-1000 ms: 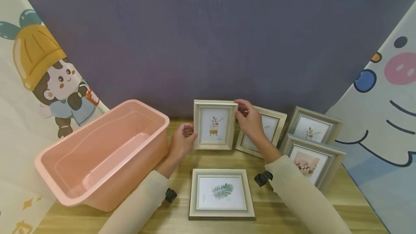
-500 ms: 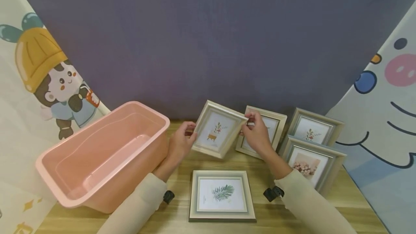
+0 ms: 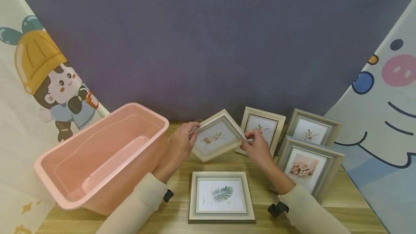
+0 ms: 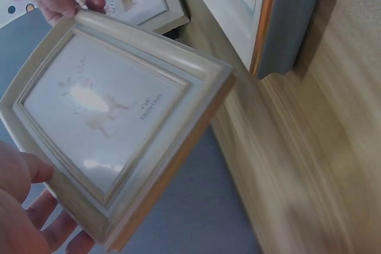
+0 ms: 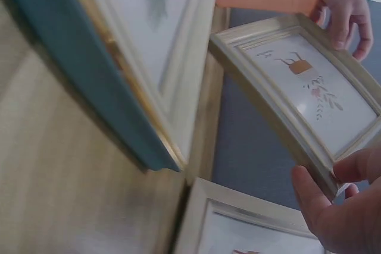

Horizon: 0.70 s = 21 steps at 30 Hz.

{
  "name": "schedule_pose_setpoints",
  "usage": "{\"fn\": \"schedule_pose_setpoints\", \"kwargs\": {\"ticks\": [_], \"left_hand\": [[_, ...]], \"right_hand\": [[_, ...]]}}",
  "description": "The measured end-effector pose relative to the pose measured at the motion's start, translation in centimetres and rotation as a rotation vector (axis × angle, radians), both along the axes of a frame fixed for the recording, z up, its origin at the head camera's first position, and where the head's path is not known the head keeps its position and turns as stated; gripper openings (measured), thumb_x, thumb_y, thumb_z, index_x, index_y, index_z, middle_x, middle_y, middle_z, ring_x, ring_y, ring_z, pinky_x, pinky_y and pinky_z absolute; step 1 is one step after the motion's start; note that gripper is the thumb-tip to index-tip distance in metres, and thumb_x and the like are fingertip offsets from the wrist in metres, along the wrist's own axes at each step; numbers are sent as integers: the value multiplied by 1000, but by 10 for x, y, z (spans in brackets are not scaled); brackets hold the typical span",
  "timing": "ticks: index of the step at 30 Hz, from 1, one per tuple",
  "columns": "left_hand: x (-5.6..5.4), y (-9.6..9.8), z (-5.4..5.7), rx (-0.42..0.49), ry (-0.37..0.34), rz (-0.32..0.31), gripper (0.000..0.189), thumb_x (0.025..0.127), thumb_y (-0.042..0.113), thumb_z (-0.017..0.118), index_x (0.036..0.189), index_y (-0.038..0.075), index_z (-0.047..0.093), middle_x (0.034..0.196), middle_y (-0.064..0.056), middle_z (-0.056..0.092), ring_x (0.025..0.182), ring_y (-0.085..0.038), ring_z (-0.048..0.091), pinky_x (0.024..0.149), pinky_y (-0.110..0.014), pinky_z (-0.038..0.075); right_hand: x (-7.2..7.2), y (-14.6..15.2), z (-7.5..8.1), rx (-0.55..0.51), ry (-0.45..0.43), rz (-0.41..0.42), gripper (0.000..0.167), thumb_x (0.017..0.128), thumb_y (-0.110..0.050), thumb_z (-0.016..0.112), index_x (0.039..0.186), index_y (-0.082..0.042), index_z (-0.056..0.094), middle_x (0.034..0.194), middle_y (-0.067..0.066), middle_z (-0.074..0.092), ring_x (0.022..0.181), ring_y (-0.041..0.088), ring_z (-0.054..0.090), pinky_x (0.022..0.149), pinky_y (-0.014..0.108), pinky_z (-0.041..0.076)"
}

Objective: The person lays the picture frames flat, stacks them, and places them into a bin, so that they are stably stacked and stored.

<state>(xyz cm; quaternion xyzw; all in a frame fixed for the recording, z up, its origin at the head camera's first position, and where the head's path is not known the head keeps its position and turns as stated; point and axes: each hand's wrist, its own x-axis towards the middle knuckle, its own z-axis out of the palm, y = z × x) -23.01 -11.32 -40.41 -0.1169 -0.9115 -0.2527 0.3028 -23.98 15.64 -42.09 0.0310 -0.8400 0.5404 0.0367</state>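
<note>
A cream picture frame with a potted-flower print is held above the table, turned sideways and tilted. My left hand pinches its left edge, thumb on the front and fingers behind, as the left wrist view shows. At its right corner my right hand grips it between thumb and fingers. The frame's printed front faces up with glare on the glass. Flat on the table below lies another frame with a green leaf print. Behind my right hand, a cream frame stands tilted back, partly covered by that hand.
On the left stands a deep pink plastic bin, close to my left forearm. Two grey-gold frames, one with a flower print and one with a pink blossom photo, stand overlapping at the right. A dark wall rises behind the wooden table.
The held picture frame has turned clockwise from upright to sideways and tipped back. My right hand has come down with its corner, while the left hand stays near the same place.
</note>
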Motion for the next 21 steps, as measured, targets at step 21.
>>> {"fn": "schedule_pose_setpoints", "kwargs": {"ticks": [21], "left_hand": [[-1, 15, 6, -212, 312, -49, 23, 92, 8, 70, 106, 26, 74, 102, 3, 73, 89, -21, 68, 62, -34, 35]], "right_hand": [[16, 7, -43, 201, 81, 11, 14, 87, -6, 75, 96, -6, 64, 97, 10, 74, 94, 23, 72, 83, 29, 58]]}}
